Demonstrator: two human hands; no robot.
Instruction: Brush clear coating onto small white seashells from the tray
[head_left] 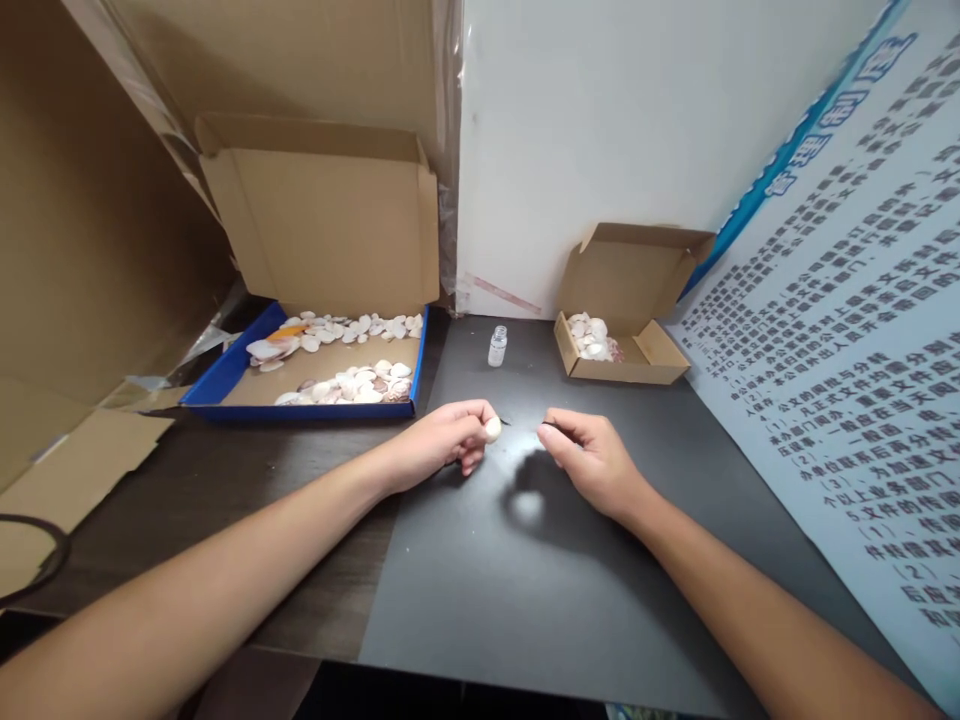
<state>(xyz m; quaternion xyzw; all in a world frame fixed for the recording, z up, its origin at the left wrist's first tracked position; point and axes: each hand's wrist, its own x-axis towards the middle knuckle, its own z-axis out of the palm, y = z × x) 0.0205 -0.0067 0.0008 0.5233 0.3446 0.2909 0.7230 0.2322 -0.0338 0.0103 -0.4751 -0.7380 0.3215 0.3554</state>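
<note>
My left hand [457, 440] is closed in a pinch above the grey mat. A thin dark strand [505, 422], like a cord end, pokes out past its fingertips. At the thumb tip shows a pale round spot, a nail or a small shell; I cannot tell which. Facing it a short gap away, my right hand [592, 455] pinches a thin dark piece [553, 425], mostly hidden by the fingers. Whether both dark bits belong to one cord is not clear. Beyond the hands stands a small clear glass bottle [496, 348] with a white label.
At the left, a blue-edged cardboard box [300, 411] holds shells [360, 385] in two groups, its lid raised. A smaller open carton [622, 371] with shells [590, 336] stands back right. A grey mat [480, 600] covers part of the dark table. A printed panel [847, 330] borders the right.
</note>
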